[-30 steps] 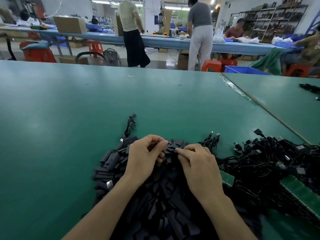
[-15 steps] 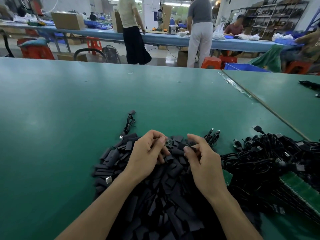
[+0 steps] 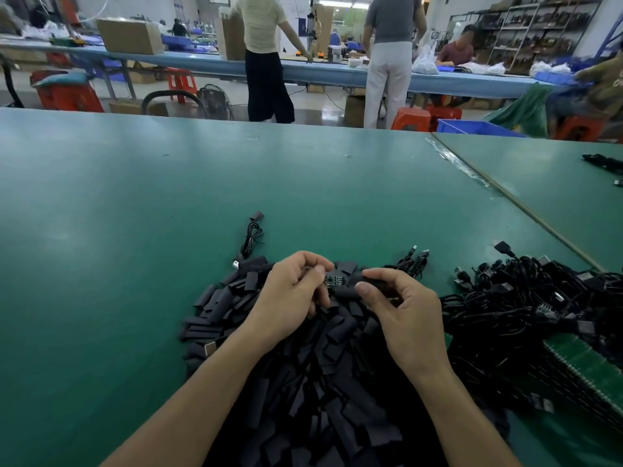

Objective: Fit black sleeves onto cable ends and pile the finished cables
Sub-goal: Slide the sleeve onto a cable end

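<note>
Down near the front of the green table (image 3: 135, 230), both hands work just above a pile of sleeves (image 3: 320, 382). The left hand (image 3: 293, 291) is curled, thumb and fingertips pinching a small board (image 3: 334, 280) at a cable's end, which points right towards the other hand. The right hand (image 3: 404, 315) pinches one black sleeve (image 3: 376, 283) between thumb and forefinger, with the other fingers curled beneath. The sleeve sits just beside the board's free end; I cannot tell whether they touch.

Beyond the pile's far left corner a coiled cable (image 3: 252, 235) lies alone on the table, with a dark piece on its far end. A small bunch (image 3: 414, 261) of cables lies just beyond the right hand. To the right of the pile spreads a big tangle (image 3: 522, 298) of black cables. Green panels (image 3: 586, 362) lie at its near side, partly under the cables. Far back, people stand at a blue bench (image 3: 320, 74).
</note>
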`<state>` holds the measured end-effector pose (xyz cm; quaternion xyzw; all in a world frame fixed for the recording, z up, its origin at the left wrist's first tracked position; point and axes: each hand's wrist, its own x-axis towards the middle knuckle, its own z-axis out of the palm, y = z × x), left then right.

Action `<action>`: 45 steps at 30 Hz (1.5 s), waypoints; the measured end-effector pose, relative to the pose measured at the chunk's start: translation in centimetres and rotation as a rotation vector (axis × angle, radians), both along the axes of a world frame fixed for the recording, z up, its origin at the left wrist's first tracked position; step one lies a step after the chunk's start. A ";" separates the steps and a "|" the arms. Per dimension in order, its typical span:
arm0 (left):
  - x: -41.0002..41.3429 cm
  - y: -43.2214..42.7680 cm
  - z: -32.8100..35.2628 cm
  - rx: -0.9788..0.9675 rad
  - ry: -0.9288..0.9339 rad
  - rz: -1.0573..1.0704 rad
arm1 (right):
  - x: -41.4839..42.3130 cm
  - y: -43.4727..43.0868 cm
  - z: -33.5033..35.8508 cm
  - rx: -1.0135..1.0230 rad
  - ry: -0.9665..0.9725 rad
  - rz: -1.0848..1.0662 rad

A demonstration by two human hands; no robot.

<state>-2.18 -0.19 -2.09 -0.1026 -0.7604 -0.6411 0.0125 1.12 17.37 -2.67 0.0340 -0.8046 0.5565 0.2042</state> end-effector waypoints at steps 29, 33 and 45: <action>0.4 -0.1 1.3 0.047 -0.127 -0.034 | 0.4 -0.5 0.4 0.010 0.020 0.090; 0.4 -0.2 1.4 0.068 -0.145 -0.037 | 0.4 -0.3 0.5 0.032 -0.024 0.149; 0.7 -0.7 2.0 -0.325 0.196 -0.044 | 0.2 -0.1 0.2 0.028 0.056 0.120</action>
